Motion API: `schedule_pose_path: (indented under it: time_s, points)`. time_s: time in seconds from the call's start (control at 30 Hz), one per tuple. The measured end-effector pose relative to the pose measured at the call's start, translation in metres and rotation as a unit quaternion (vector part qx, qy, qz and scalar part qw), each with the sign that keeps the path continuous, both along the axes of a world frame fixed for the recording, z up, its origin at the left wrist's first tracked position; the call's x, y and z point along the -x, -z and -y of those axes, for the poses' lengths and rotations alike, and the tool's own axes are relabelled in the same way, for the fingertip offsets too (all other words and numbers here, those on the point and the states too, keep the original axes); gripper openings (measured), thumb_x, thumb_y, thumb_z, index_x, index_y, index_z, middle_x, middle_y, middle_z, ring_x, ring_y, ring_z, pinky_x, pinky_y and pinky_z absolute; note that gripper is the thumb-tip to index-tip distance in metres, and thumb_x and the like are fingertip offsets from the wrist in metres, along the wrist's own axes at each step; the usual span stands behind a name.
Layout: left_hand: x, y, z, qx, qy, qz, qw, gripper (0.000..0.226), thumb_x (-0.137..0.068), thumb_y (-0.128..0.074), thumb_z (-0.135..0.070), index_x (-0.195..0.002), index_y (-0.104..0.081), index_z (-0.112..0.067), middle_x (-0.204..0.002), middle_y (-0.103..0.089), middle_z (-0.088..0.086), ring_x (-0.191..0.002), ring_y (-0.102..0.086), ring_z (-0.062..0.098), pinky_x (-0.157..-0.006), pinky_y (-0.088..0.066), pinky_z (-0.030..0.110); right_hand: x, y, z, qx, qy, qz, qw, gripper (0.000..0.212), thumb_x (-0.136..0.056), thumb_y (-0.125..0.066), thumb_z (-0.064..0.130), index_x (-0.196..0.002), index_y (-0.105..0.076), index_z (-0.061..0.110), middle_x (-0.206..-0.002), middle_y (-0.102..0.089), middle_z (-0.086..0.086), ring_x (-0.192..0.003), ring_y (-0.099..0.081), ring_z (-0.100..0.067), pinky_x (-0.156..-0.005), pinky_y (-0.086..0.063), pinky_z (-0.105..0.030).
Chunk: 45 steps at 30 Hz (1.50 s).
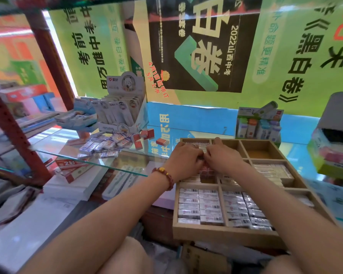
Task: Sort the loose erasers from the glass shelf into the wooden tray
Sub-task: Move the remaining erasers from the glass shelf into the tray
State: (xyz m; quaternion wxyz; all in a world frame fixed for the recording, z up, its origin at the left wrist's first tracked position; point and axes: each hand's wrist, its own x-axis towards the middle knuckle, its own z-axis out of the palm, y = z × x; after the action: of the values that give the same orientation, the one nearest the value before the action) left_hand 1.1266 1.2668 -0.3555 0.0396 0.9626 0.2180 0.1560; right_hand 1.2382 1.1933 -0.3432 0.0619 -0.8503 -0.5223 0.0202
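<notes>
The loose erasers [105, 144] are lying in a heap on the glass shelf [87, 162], left of centre in the frame – white-and-blue wrapped ones bunched together, with a few red ones [148, 133] scattered just to their right. The wooden tray [206, 235] is sitting at lower right, its two nearest compartments holding neat rows of white-wrapped erasers [199, 206].

You are holding both hands together over the tray's middle-left compartment. Your left hand [183, 159] and right hand [224, 157] are touching at the knuckles, fingers curling downward just above a small stack of red-patterned erasers [206, 172] – the backs of your hands are hiding the fingertips, so I cannot tell whether either one is gripping anything.

A beaded bracelet [164, 175] is circling your left wrist. Behind the heap, a cardboard display box [125, 107] is standing on the shelf, and green posters [305, 56] are covering the back wall.
</notes>
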Motion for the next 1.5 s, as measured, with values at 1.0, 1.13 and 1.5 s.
schedule_pose_path:
  time_s: [1.0,1.13,1.5]
  points:
    - [0.019,0.010,0.001,0.084,-0.003,-0.061,0.995,0.043,-0.098,-0.035,-0.033,-0.141,-0.031,-0.028,-0.125,-0.059,0.001,-0.122,-0.049,0.018,-0.114,0.000,0.043,-0.024,-0.016,0.041,-0.058,-0.018,-0.154,0.986,0.042,-0.096,-0.039,0.009,-0.132,-0.055,0.025,-0.131,-0.034,-0.003,-0.099,-0.054,-0.020,-0.092,-0.046,-0.032]
    - [0.035,0.005,0.002,0.111,0.086,-0.012,0.990,0.031,-0.086,-0.058,-0.038,-0.117,-0.057,-0.041,-0.144,-0.037,-0.012,-0.135,-0.031,0.011,-0.115,-0.008,0.045,-0.035,-0.033,0.061,-0.105,-0.029,-0.170,0.979,0.039,-0.094,-0.038,0.004,-0.116,-0.066,0.020,-0.119,-0.056,0.005,-0.104,-0.051,-0.009,-0.090,-0.038,-0.022]
    - [0.041,0.011,0.005,0.142,0.120,-0.045,0.981,0.020,-0.097,-0.045,-0.035,-0.091,-0.062,-0.044,-0.144,-0.030,-0.010,-0.138,-0.016,0.013,-0.112,-0.008,0.041,-0.022,-0.038,0.072,-0.028,-0.081,-0.207,0.975,0.033,-0.096,-0.040,0.009,-0.104,-0.068,0.025,-0.088,-0.065,0.009,-0.080,-0.055,-0.002,-0.067,-0.039,-0.016]
